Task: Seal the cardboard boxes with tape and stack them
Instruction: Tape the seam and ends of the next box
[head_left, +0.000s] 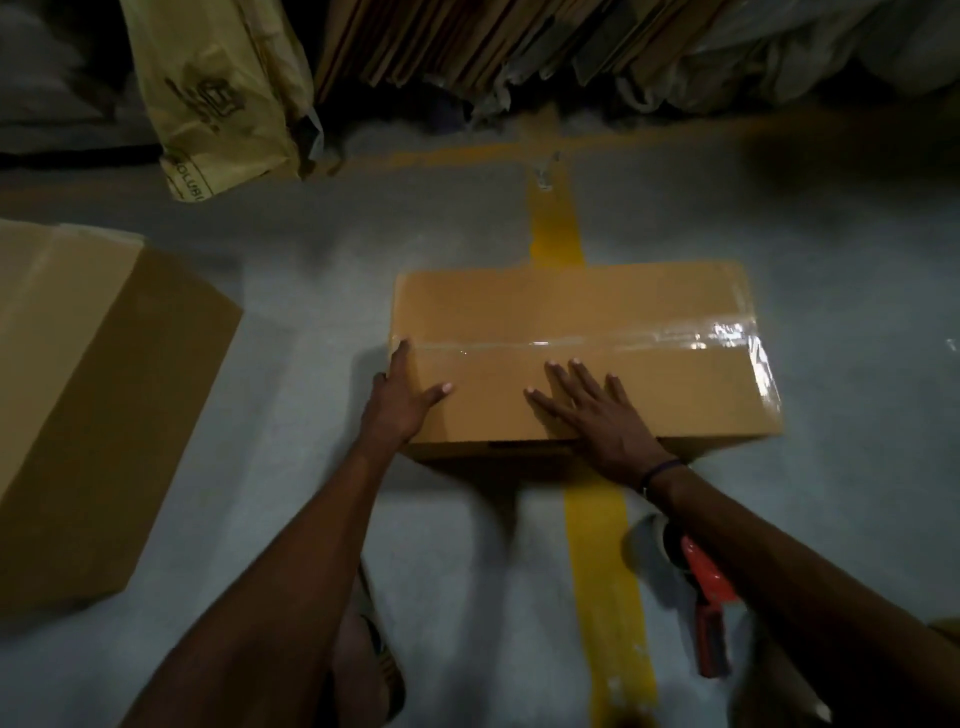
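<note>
Your closed brown cardboard box (582, 358) sits on the grey floor (322, 291), straddling the yellow painted floor stripe (553, 228), with a strip of clear glossy tape (675, 335) running along its top seam and folding down over the right end. Both of your hands are flat and spread, gripping nothing. Your left hand (402, 400) lies over the near-left corner, its fingers reaching towards the left end of the tape, likely to rub that end down where it wraps the edge. Your right hand (592, 410) presses palm-down on the near flap just below the seam, which steadies the box and keeps the flap level so the tape can bond.

You have parked the red-handled tape dispenser (701, 592) on the floor just beside your right forearm, within reach. To your left, well apart, stands a larger plain brown cardboard box (93, 405); whether it is taped I cannot tell. This box looks sealed along the top, so stacking seems to be the next call.
</note>
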